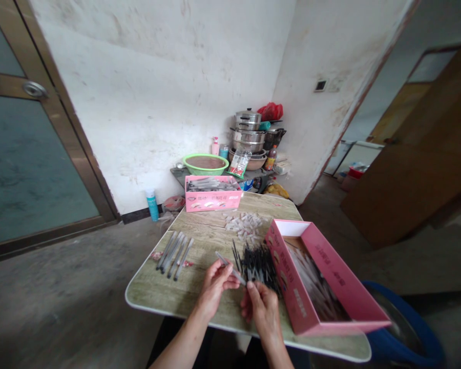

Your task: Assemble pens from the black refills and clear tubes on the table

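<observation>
Between my hands is a slim translucent pen point(233, 271), tilted over the near part of the table. My left hand point(216, 282) grips its barrel with thumb and fingers. At its lower, dark end, the fingertips of my right hand point(259, 303) are pinched together. Just beyond my right hand lies a heap of black pen parts point(259, 264). A row of several grey pens point(174, 255) rests on the table to the left. Small whitish pieces point(244, 225) are piled behind the black heap.
A pink box point(318, 279) of translucent barrels stands at the table's right side. Another pink box point(214, 197), filled with pens, sits at the far edge of the table point(146, 293). Behind are a green basin point(205, 163) and stacked pots point(248, 136). A blue tub point(411, 328) is at right.
</observation>
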Demonstrator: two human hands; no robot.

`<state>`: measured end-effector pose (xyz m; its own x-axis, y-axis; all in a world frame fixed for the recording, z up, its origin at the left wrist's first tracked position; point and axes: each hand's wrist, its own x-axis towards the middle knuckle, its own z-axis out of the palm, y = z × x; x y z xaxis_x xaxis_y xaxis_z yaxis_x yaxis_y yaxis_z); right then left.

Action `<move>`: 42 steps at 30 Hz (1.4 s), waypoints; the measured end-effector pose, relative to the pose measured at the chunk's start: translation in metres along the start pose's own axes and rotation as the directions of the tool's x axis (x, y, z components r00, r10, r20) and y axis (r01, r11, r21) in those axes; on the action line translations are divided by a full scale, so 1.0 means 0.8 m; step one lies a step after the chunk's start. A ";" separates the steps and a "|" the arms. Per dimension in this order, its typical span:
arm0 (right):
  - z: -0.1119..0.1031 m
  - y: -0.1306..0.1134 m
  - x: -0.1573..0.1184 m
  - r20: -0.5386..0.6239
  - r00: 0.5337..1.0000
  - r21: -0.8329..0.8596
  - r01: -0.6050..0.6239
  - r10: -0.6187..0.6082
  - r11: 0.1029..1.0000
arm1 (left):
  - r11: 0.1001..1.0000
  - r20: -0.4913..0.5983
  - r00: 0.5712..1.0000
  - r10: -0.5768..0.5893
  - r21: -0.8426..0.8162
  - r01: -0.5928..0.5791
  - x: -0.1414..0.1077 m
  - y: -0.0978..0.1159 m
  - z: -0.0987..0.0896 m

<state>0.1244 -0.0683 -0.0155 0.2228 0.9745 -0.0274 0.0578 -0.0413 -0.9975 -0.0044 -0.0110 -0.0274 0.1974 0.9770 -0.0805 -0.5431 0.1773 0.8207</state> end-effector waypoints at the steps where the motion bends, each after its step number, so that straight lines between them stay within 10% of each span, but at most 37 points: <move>1: 0.000 -0.001 0.000 0.010 1.000 -0.013 -0.008 0.009 1.000 | 1.000 0.002 1.000 0.001 0.001 -0.001 0.000 0.000 0.000; 42: 0.002 -0.001 -0.001 -0.005 1.000 0.037 -0.015 0.015 0.999 | 1.000 -0.026 1.000 -0.003 0.014 0.004 0.000 0.005 0.004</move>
<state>0.1230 -0.0687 -0.0150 0.2289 0.9726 -0.0419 0.0189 -0.0475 -0.9987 -0.0036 -0.0110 -0.0224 0.1783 0.9791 -0.0977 -0.5305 0.1793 0.8285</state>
